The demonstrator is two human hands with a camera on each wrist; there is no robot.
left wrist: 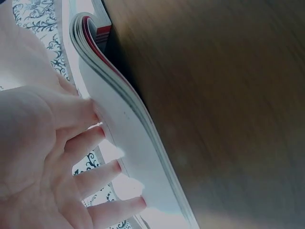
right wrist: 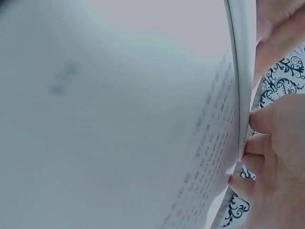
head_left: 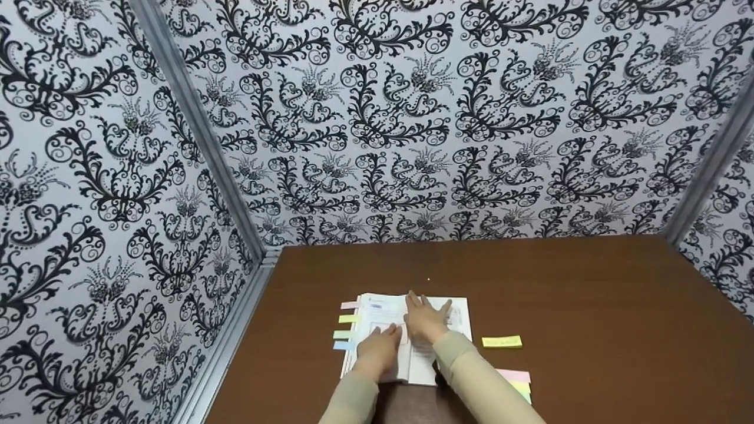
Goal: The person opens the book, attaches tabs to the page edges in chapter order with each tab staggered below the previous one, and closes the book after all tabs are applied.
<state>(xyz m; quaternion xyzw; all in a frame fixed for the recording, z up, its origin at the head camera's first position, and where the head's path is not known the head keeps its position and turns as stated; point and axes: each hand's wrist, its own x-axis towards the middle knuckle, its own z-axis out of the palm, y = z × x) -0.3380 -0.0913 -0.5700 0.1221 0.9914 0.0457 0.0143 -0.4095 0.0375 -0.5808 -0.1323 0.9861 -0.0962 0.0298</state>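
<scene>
An open book (head_left: 421, 374) lies on the brown table, with print on its pages. My left hand (head_left: 377, 351) rests on the left page near the fold. In the left wrist view, the fingertips of that hand (left wrist: 52, 157) touch the page, which curves over the thick stack of sheets (left wrist: 138, 124). My right hand (head_left: 425, 320) presses on the right page beside the fold, its fingers spread. The right wrist view has its fingertips (right wrist: 237, 180) against the paper, with a printed page (right wrist: 143, 129) filling much of the picture. Coloured tabs (head_left: 343, 335) stick out from the book's left edge.
Right of the book lies a yellow sticky strip (head_left: 502, 342) with faint writing. Pink, yellow and green sticky notes (head_left: 513, 376) lie partly behind the right forearm. Patterned walls (head_left: 412, 147) with metal posts (head_left: 200, 129) border the brown table (head_left: 589, 306).
</scene>
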